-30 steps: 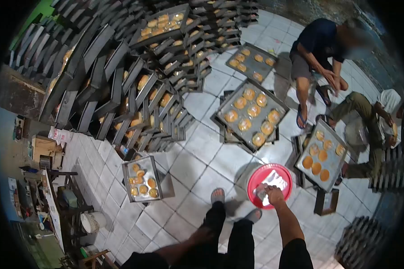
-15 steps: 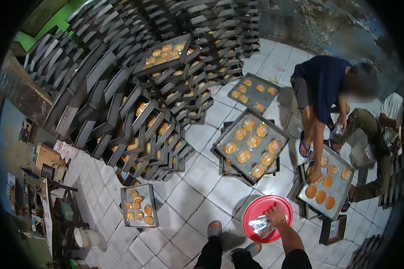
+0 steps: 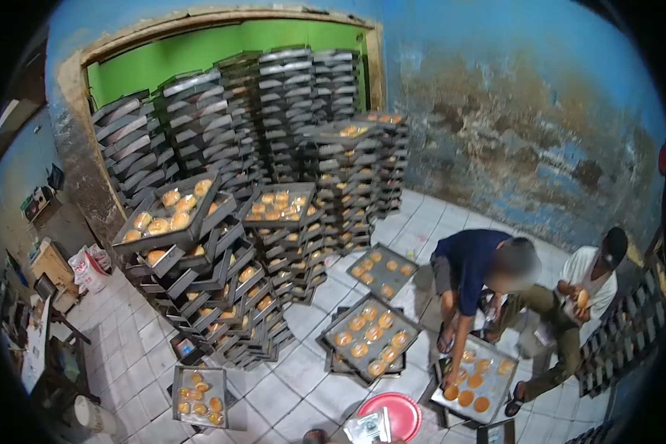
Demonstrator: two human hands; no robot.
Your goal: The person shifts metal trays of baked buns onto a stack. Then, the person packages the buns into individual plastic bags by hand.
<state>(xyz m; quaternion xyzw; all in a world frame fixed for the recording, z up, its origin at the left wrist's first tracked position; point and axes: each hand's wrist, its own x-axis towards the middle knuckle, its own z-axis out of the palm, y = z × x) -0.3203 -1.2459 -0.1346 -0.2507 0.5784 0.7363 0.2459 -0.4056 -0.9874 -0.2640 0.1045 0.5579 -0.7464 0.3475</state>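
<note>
A clear, shiny plastic packet (image 3: pixel 367 428) shows at the bottom edge, over the left side of a round red lid (image 3: pixel 396 416). Only a sliver of what looks like my right hand is at the frame's lower edge beside the packet; its fingers are cut off, so its grip cannot be made out. My left hand is out of the picture. Ahead of the lid, a metal tray (image 3: pixel 370 337) of wrapped round buns rests on other trays. Another tray (image 3: pixel 488 377), to the right, holds wrapped and bare buns.
A person in a dark shirt (image 3: pixel 470 259) bends with one hand at the right tray. Another person in a white top (image 3: pixel 596 285) sits holding a bun. Tall tray stacks (image 3: pixel 233 296) rise at left. A small bun tray (image 3: pixel 200 399) and white bucket (image 3: pixel 95 414) are lower left.
The view has tilted up, taking the lid to the bottom edge and my right arm mostly out of frame. The dark-shirted person has bent down from sitting and reached into the right tray.
</note>
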